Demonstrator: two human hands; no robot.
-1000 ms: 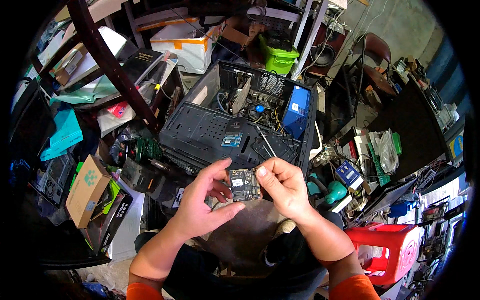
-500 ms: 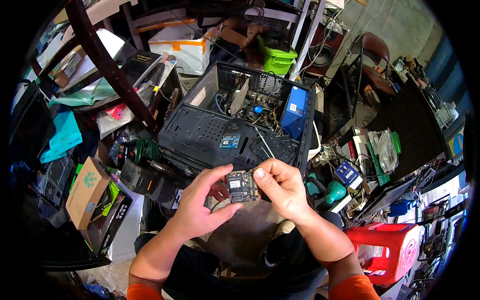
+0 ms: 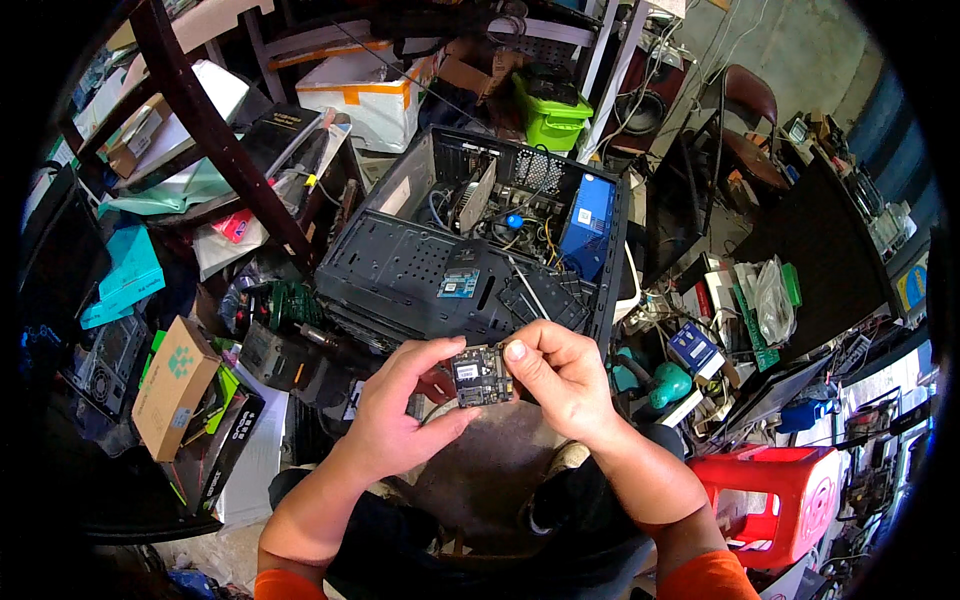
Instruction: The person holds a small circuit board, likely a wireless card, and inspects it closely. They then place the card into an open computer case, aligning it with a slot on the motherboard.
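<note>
Between my two hands is a small dark circuit board (image 3: 482, 376) with a white label and many tiny parts. My left hand (image 3: 400, 400) grips it at its left side, thumb at the lower edge and forefinger at the upper. My right hand (image 3: 565, 385) pinches its right edge between thumb and curled fingers. Just beyond lies an open black computer case (image 3: 375, 255) on its side. On the case's metal panel rest another small blue-and-black board (image 3: 460, 282) and a screwdriver (image 3: 526, 285). Inside the case show cables, boards and a blue box-shaped part (image 3: 588, 225).
A cardboard box (image 3: 175, 390) and loose electronics crowd the left. A red plastic stool (image 3: 765, 500) stands at the right, near a teal rounded object (image 3: 668, 384). Behind the case are a white foam box (image 3: 360, 100) and a green bin (image 3: 553, 120). A dark wooden post (image 3: 215, 130) slants at the left.
The small board has tilted slightly in my fingers, so its label catches the light differently. Both hands keep their hold in nearly the same place.
</note>
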